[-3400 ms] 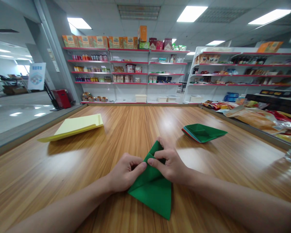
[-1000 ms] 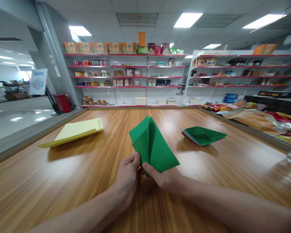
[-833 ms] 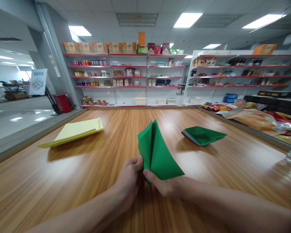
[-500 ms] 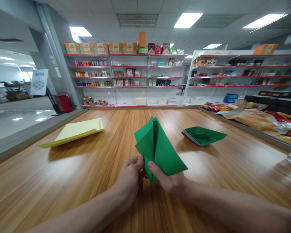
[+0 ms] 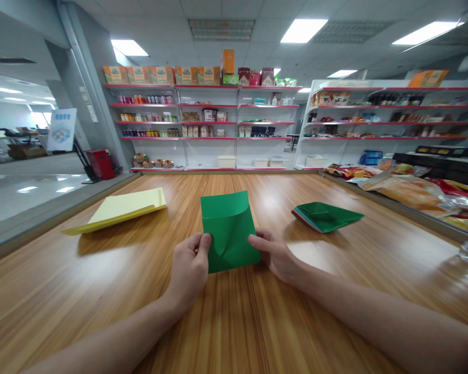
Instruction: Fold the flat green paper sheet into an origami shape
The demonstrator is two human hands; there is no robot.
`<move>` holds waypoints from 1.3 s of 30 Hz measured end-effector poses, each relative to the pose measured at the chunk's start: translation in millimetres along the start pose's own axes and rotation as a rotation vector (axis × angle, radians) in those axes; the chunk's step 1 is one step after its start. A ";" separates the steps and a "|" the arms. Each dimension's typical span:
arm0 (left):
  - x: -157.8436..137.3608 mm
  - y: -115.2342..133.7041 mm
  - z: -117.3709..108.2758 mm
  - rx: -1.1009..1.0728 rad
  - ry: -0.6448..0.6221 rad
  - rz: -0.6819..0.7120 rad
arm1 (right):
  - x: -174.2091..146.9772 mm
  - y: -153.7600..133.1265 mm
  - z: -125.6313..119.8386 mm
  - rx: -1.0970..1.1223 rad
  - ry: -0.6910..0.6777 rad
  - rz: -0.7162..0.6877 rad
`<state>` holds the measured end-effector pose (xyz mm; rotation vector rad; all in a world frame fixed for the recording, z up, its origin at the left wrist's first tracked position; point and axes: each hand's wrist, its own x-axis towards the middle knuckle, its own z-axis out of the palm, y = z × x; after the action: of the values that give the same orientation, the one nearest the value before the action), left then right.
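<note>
Head view: the left hand (image 5: 189, 265) pinches the green paper (image 5: 230, 236) by its left edge, thumb in front, and the right hand (image 5: 276, 254) holds the right edge likewise. It's between them over the table (image 5: 203, 337), a line running across near its top; whether its lower edge touches down I can't tell. The yellow paper (image 5: 127, 205) lies off left, the folded stack (image 5: 331, 215), green on top, off right.

White shelving (image 5: 203, 151), red-edged; orange boxes (image 5: 161, 75) line its top; signboard (image 5: 62, 130) and red case (image 5: 102, 164) stand left; packaged goods (image 5: 407, 191) lie right.
</note>
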<state>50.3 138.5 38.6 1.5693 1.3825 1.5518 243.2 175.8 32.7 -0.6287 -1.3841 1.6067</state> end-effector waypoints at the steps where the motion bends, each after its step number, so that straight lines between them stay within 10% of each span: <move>1: -2.2 4.8 0.2 0.015 -0.030 0.017 | -0.1 0.1 0.2 0.004 -0.018 0.050; 39: -12.8 14.1 5.3 0.021 -0.147 0.030 | -8.2 -1.4 15.3 -0.010 0.045 0.107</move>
<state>61.7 123.8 45.2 1.6884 1.3042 1.4124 234.8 161.0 36.4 -0.7522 -1.3460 1.6603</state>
